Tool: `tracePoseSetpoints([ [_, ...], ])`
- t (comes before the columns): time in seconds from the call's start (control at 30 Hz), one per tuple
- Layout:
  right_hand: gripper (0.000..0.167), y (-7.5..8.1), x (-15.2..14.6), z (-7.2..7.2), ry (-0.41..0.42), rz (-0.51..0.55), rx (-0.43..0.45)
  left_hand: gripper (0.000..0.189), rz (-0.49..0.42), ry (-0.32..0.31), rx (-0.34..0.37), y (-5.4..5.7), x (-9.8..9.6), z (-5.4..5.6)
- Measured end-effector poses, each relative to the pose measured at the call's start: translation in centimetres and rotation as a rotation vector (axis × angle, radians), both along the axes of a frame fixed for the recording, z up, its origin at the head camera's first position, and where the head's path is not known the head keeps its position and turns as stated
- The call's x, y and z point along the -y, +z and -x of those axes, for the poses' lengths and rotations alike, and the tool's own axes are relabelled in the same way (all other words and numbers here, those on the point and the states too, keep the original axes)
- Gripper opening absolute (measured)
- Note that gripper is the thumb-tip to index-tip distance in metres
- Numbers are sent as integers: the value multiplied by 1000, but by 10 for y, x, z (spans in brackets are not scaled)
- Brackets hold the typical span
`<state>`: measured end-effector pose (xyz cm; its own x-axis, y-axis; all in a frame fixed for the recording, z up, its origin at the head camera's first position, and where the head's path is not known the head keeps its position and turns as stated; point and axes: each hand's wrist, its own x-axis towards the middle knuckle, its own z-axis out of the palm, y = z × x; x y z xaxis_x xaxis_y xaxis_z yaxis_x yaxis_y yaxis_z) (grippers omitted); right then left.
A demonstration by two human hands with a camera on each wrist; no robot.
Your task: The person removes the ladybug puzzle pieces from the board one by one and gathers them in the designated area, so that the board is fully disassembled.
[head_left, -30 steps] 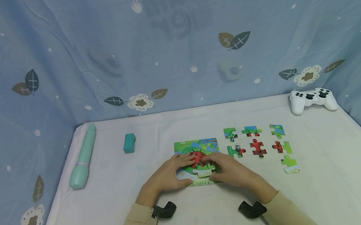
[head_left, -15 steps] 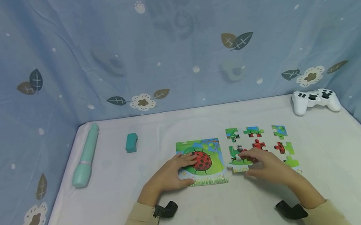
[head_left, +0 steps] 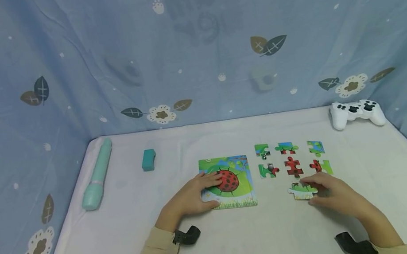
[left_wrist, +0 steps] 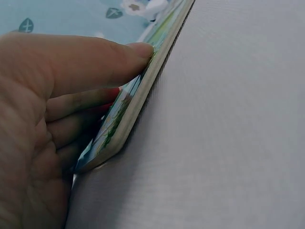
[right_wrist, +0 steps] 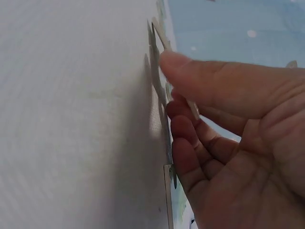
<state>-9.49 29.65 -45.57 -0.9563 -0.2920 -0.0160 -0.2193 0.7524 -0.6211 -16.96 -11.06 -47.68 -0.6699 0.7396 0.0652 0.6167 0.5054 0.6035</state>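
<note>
In the head view a square ladybug puzzle board (head_left: pixel 245 201) lies on the white table. My left hand (head_left: pixel 191 198) rests on its left side, fingers stretched over the picture. The left wrist view has the thumb (left_wrist: pixel 95 62) laid along the board's near edge (left_wrist: pixel 131 112). To the right, my right hand (head_left: pixel 336 194) pinches a green and white jigsaw piece (head_left: pixel 302 192) between thumb and fingers, at the near side of the loose pieces. The right wrist view catches this piece edge-on, tilted close over the table, partly hidden by the thumb (right_wrist: pixel 190 71).
Loose jigsaw pieces lie in rows right of the board, among them a red one (head_left: pixel 293 166) and a blue-green one (head_left: pixel 316 147). A white game controller (head_left: pixel 357 113) sits far right. A teal block (head_left: pixel 148 160) and a mint-green wand-shaped thing (head_left: pixel 96 176) lie left.
My right hand has moved right from the board, carrying the jigsaw piece to the near side of the loose pieces. The left hand has stayed on the board.
</note>
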Motion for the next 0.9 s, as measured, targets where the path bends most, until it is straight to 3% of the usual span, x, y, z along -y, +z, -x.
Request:
tracePoseSetpoints([
  [0.2, 50, -2, 0, 1, 1, 16, -13, 59, 3, -2, -5, 0, 0, 2],
  [0.57, 52, 0, 4, 1, -28, -94, -26, 59, 15, 8, 11, -1, 0, 3],
  [0.9, 57, 1, 4, -1, -55, -54, -17, 59, 14, 4, 7, -4, 0, 2],
])
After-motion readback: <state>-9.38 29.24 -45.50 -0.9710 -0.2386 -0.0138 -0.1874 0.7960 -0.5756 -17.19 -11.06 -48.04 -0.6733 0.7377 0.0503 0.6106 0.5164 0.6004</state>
